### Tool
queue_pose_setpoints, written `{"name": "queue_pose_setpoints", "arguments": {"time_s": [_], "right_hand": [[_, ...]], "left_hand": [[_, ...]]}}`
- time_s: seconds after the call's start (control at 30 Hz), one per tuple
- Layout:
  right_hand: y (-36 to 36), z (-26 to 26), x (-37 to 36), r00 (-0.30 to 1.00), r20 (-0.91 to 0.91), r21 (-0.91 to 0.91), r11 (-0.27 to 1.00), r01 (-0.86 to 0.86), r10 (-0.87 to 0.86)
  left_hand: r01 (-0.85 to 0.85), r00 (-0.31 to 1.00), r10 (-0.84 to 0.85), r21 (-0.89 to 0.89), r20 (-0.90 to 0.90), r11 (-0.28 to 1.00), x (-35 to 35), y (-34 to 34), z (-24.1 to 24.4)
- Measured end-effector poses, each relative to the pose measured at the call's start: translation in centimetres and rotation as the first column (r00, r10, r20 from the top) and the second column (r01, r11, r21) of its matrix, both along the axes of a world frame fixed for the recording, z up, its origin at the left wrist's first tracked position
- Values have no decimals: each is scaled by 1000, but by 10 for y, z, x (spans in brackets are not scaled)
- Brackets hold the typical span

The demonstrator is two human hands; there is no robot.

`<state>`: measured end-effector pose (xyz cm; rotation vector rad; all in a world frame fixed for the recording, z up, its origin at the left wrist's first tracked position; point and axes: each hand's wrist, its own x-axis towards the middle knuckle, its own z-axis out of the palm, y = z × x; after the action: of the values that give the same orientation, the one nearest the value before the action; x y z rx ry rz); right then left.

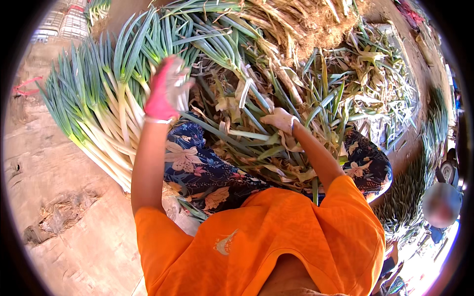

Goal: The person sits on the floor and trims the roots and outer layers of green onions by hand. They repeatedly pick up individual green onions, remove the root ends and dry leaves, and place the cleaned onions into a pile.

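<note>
My left hand, in a pink and grey glove, is raised with its fingers apart. It is blurred and holds nothing visible. Below and beside it lies a row of trimmed green onions with white stalks and green tops. My right hand, in a pale glove, is low among loose onion leaves and dry peelings over my lap. A green leaf stalk runs down to its fingers; whether they grip it is unclear. Untrimmed green onions with brown, fibrous roots are heaped in front of me.
More leaf waste is piled at the front right. Several white crates stand at the far left, beyond a pink strip on the worn floor. At right are massed green onions and another person.
</note>
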<state>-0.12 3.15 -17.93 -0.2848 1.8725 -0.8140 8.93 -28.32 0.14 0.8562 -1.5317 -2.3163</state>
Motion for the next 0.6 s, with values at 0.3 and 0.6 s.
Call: {"name": "queue_pose_setpoints", "arguments": {"time_s": [0.3, 0.6], "right_hand": [[59, 102, 75, 955, -297, 32, 999, 8, 2], [16, 97, 52, 893, -390, 101, 974, -203, 227]], "left_hand": [[171, 972, -230, 500, 57, 849, -46, 91, -63], [215, 946, -128, 279, -299, 936, -61, 90, -10]]}}
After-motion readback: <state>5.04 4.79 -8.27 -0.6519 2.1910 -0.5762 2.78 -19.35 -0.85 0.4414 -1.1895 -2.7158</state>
